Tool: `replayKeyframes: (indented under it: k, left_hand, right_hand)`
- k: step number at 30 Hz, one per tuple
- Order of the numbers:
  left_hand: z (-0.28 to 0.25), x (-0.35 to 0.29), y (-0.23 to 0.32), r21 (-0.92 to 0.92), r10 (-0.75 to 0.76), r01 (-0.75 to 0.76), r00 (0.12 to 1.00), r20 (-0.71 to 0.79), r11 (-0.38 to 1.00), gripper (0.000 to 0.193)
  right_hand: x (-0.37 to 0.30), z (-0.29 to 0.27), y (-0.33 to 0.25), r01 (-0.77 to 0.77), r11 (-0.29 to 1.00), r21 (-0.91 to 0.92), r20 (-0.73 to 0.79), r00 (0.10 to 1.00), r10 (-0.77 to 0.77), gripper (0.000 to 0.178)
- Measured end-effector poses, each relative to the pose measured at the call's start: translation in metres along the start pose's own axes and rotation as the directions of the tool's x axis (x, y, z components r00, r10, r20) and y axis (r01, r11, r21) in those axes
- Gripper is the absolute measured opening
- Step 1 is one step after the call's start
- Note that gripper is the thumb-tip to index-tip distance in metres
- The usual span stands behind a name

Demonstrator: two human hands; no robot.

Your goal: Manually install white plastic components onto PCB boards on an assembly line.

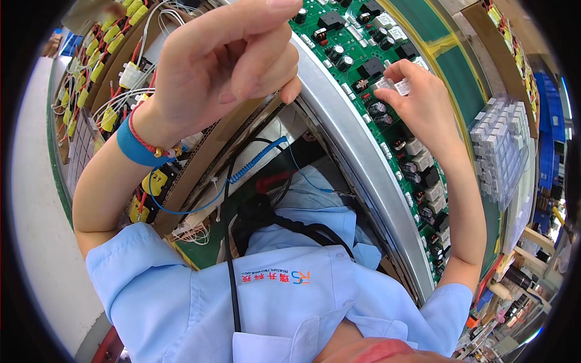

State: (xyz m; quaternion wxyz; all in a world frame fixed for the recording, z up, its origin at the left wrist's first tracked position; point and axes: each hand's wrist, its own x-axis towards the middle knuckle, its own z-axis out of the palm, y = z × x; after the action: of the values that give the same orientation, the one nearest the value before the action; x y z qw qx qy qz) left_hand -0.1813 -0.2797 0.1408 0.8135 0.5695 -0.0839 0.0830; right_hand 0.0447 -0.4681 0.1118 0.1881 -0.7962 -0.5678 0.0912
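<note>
A long green circuit board (348, 75) carries black capacitors, black blocks and white box-shaped parts. Over its far part, my right hand (423, 100) pinches a small white block-shaped component (402, 87) between thumb and fingers. The block is at the board's surface; whether it is seated there cannot be made out. My left hand (236, 60) hovers left of the board, its fingers loosely curled and the thumb stretched away from them, with nothing seen in it. A blue wrist strap (136, 145) circles my left wrist.
A silver metal rail (357, 142) runs along the board's near side. Right of my right forearm stands a clear tray of white blocks (499, 151). Cardboard boxes with yellow-wrapped wired parts (109, 118) are at left. A coiled blue cord (257, 160) hangs across my lap.
</note>
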Motion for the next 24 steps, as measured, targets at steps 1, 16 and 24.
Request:
replayKeyframes:
  k: [1, 16, 24]
  left_hand:
    - [0.0, -0.001, 0.0, -0.001, -0.001, 0.001, 1.0, 0.0, 1.0, 0.061]
    - [-0.004, -0.002, -0.005, 0.068, -0.002, 0.006, 0.999, -0.054, 0.998, 0.059]
    - [0.006, -0.002, -0.008, 0.115, -0.021, 0.025, 0.999, -0.038, 0.993, 0.058]
  right_hand:
    - [0.0, -0.002, 0.002, 0.015, 1.0, -0.019, 0.021, 1.0, -0.014, 0.028]
    - [-0.023, -0.03, 0.013, -0.273, 0.77, 0.577, 0.149, 0.962, 0.229, 0.03]
    - [-0.025, -0.026, 0.025, -0.229, 0.825, 0.517, 0.135, 0.973, 0.185, 0.023]
